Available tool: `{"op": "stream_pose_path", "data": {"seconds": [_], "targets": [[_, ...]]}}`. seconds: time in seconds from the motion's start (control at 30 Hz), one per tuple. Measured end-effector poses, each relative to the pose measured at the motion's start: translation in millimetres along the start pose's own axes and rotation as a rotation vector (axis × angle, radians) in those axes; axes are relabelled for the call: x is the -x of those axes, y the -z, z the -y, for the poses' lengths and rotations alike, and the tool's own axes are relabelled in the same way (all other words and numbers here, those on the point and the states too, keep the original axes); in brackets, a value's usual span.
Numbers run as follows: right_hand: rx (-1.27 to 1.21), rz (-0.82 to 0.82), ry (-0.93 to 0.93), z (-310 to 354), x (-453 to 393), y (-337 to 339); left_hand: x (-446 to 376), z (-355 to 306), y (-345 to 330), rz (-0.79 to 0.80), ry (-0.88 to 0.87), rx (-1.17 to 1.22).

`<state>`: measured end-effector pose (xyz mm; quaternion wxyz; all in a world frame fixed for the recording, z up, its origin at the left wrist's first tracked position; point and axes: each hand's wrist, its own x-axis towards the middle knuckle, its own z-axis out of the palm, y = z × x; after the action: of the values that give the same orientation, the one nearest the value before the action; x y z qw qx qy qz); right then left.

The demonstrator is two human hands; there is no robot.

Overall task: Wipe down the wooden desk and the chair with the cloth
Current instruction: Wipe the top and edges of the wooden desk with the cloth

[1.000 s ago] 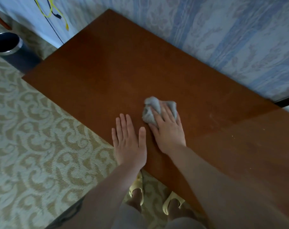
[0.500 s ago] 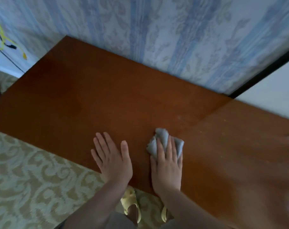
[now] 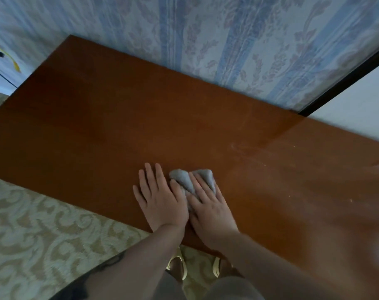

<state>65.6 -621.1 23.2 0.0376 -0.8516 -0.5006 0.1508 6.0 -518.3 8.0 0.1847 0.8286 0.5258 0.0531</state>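
Both arms are bare, with no sleeves, rings or watch on the left hand (image 3: 162,204) or the right hand (image 3: 210,208). At the bottom middle of the frame, two feet wear pale yellow sandals (image 3: 180,268) with open toes. Grey cloth covers the legs (image 3: 232,287) at the very bottom edge.

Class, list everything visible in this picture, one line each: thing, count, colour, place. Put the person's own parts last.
wooden desk: one, reddish brown, against the wall, fills the middle
cloth: one, grey, crumpled on the desk near its front edge
wallpaper: one, pale blue, floral stripes, behind the desk
carpet: one, beige scroll pattern, floor at left
slippers: two, yellow, under the desk's front edge
left hand: one, flat on the desk, thumb against the cloth
right hand: one, fingers straight, pressing on the cloth
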Motion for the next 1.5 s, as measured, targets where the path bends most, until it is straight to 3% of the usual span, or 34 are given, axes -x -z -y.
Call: {"op": "stream_pose_path", "data": {"seconds": [0.07,0.1,0.2,0.27,0.37,0.47,0.5,0.63,0.7,0.83,0.9,0.97,1.03,1.1,1.17,1.23,1.3,1.43,1.5], "targets": [[0.021,0.132,0.154,-22,-27,18,-2,-1,-1,0.003,-0.004,-0.010],[0.014,0.135,0.092,-36,-34,22,-2,-2,-1,0.008,-0.005,-0.023],[-0.097,-0.135,-0.408,-47,-19,11,0,-2,-2,0.006,-0.007,-0.051],[-0.089,-0.220,-0.540,-18,4,-6,0,-2,-2,0.019,-0.009,-0.063],[-0.050,-0.107,-0.321,4,14,-13,0,-4,-4,0.035,-0.009,-0.090],[0.018,0.029,0.006,-39,-1,13,1,-2,0,0.028,-0.033,-0.076],[0.010,0.047,-0.018,-58,-2,18,1,-1,1,0.021,-0.056,-0.048],[-0.088,-0.191,-0.543,-69,35,2,11,-20,-1,0.052,-0.208,0.149],[-0.124,-0.184,-0.487,-48,45,-6,15,-47,-9,0.072,-0.226,0.232],[-0.012,0.190,0.053,-82,19,31,12,-85,-28,0.105,-0.186,0.210],[0.013,0.232,0.004,-120,9,44,11,-89,-34,0.078,-0.169,0.166],[-0.078,0.081,-0.225,-136,19,37,13,-90,-36,0.040,-0.167,0.155],[-0.075,-0.047,-0.289,-123,38,18,15,-92,-38,0.027,-0.157,0.139],[-0.046,-0.027,-0.108,-109,48,8,14,-93,-39,0.019,-0.149,0.107],[-0.030,0.157,0.176,-120,37,18,15,-93,-38,0.011,-0.137,0.093],[0.086,0.282,0.344,-150,11,39,15,-93,-37,0.007,-0.132,0.095],[0.139,0.282,0.261,-183,-10,51,15,-96,-37,-0.005,-0.105,0.106],[-0.031,0.026,-0.183,-190,-2,46,13,-118,-45,-0.062,0.038,0.211],[-0.049,0.052,-0.166,-162,2,39,6,-131,-49,-0.092,0.110,0.259]]}}
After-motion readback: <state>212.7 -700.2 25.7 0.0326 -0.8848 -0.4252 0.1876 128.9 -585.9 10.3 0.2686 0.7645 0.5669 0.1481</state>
